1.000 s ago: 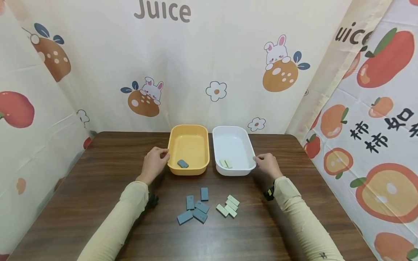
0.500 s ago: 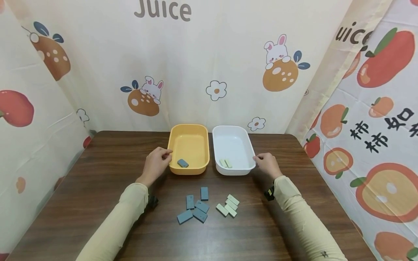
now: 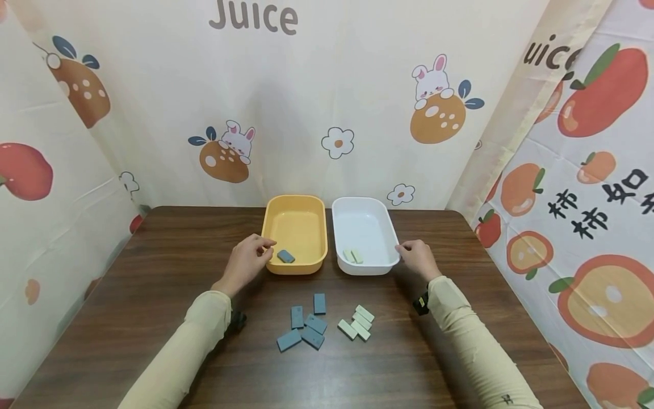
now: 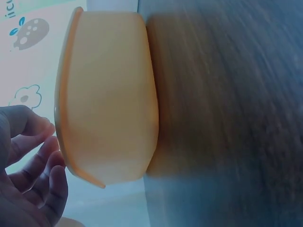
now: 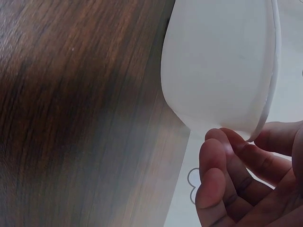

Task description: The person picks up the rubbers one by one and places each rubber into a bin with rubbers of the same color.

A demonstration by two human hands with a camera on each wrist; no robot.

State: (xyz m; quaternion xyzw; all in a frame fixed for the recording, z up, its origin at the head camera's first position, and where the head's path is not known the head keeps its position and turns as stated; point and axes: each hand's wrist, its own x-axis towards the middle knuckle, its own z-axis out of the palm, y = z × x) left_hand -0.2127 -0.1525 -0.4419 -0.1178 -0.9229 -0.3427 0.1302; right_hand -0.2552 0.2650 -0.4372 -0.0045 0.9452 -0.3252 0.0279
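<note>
My left hand [image 3: 247, 258] is over the left rim of a yellow tray [image 3: 301, 230], its fingertips reaching above the inside and holding nothing that I can see. In the left wrist view, the thumb and fingers [image 4: 52, 163] are loosely bent beside the rim. A blue-grey block [image 3: 286, 257] lies in the tray's near left corner. My right hand [image 3: 419, 257] pinches the right rim of a white tray [image 3: 365, 224], thumb on one side and fingers on the other in the right wrist view. Two pale green blocks [image 3: 353, 256] lie inside the white tray.
On the brown wooden table [image 3: 204, 352], nearer me, lie several blue-grey blocks [image 3: 315, 324] and, to their right, several pale green blocks [image 3: 361, 321]. A printed curtain [image 3: 306, 102] stands behind the trays and along both sides.
My left hand has let go of the yellow tray's rim and moved right, over the tray's inside. The right hand, both trays and the blocks have stayed in place.
</note>
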